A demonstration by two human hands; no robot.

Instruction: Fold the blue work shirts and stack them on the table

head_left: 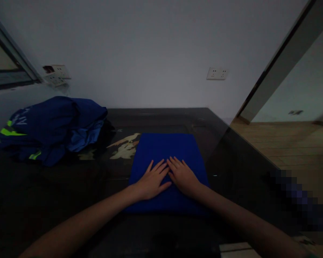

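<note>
A blue folded cloth (167, 147) lies flat on the dark tabletop (161, 236), roughly rectangular, its long sides running away from me. Both hands rest on its middle, palms down. My left hand (154, 181) has its fingers stretched out and its thumb apart, pointing to the right. My right hand (184, 175) lies flat beside it, fingers extended and slightly spread. The fingertips of the two hands meet or nearly meet near the cloth's centre. Neither hand grips anything. What kind of garment or fabric the cloth is, I cannot tell.
A heap of dark blue clothing (54, 125) with yellow-green reflective strips sits on the table at the left. Between it and the cloth shows a camouflage-like printed patch (125, 147). A white wall with sockets (216, 73) stands behind; wooden floor (261, 143) lies at the right.
</note>
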